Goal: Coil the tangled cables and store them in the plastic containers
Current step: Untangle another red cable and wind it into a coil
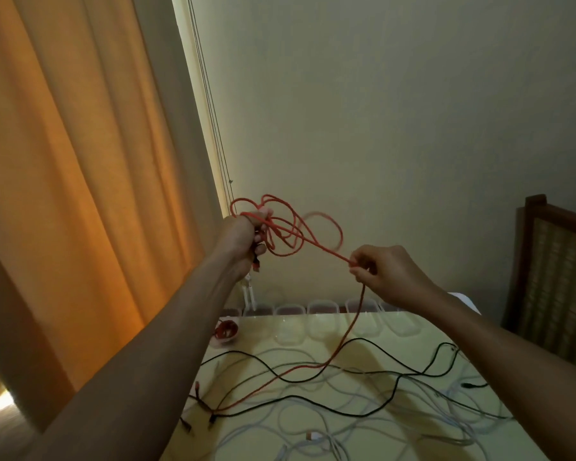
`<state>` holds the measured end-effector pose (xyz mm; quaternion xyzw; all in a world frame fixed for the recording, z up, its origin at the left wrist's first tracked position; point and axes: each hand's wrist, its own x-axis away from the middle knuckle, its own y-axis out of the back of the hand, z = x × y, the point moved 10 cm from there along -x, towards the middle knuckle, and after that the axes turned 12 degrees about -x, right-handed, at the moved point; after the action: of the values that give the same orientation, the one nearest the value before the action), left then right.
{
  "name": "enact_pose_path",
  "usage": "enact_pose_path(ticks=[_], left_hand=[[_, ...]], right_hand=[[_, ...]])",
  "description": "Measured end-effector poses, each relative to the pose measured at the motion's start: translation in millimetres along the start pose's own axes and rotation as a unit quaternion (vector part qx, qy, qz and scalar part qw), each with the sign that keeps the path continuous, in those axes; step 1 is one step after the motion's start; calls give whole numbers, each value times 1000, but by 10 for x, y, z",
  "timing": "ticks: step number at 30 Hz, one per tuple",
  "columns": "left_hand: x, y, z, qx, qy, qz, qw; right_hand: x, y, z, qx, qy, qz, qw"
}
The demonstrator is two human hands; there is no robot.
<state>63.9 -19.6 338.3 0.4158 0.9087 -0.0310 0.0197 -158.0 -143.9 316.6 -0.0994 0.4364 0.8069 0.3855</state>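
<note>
1. Both hands are up in the air over the table, so fingers first: the left hand has its fingers curled tight round a messy bunch of loops of the red cable.
2. The right hand pinches a single strand of that same cable between thumb and fingertips, off to the right and a bit lower than the left.
3. From that pinch the cable drops straight down to the table and trails toward its near left edge.
4. On the table it's kind of a spaghetti mess: black cables snake across it, with pale white cables looped under and around them.
5. Clear plastic containers sit in a row along the far edge, against the wall.
6. One small container at the far left has a coiled red cable in it.
7. Further out, there's an orange curtain on the left and a wooden chair on the right.
</note>
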Motion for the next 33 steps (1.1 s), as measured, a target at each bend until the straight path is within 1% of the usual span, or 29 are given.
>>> enact_pose_path(ticks=[4, 7, 9, 12, 14, 15, 16, 17, 21, 23, 26, 28, 33], left_hand=[[-54, 261, -93, 67, -18, -50, 996], [-74, 515, -137, 61, -34, -85, 994], [-40, 620, -154, 27, -47, -103, 993], [11, 666, -128, -86, -33, -123, 988], [45, 598, -106, -153, -22, -111, 982], [59, 517, -106, -176, -25, -95, 979], [79, 405, -112, -195, -34, -76, 977], [107, 277, -130, -213, -50, -59, 974], [208, -241, -164, -249, -102, 4, 963], [245, -476, -116, -252, -102, 42, 962], [276, -704, -41, -249, -91, 82, 961], [271, -756, 1, -242, -86, 96, 962], [221, -759, 158, -169, -31, 95, 981]], right_hand=[[10, 115, -351, 27, -50, 17, 998], [2, 393, -650, 45, -84, 2, 995], [-45, 693, -797, 64, -102, -40, 992], [-126, 1201, -799, 50, -114, -148, 981], [-176, 1456, -598, 18, -91, -220, 971], [-211, 1514, -453, 8, -72, -237, 969], [-257, 1512, -282, 9, -51, -235, 971], [-300, 1445, -96, 18, -28, -213, 976], [-350, 896, 494, 22, 56, -92, 994], [-327, 663, 681, 19, 101, -67, 993], [-285, 421, 848, 45, 168, -34, 984], [-273, 366, 866, 54, 184, -22, 981], [-229, 212, 830, 71, 172, 15, 982]])
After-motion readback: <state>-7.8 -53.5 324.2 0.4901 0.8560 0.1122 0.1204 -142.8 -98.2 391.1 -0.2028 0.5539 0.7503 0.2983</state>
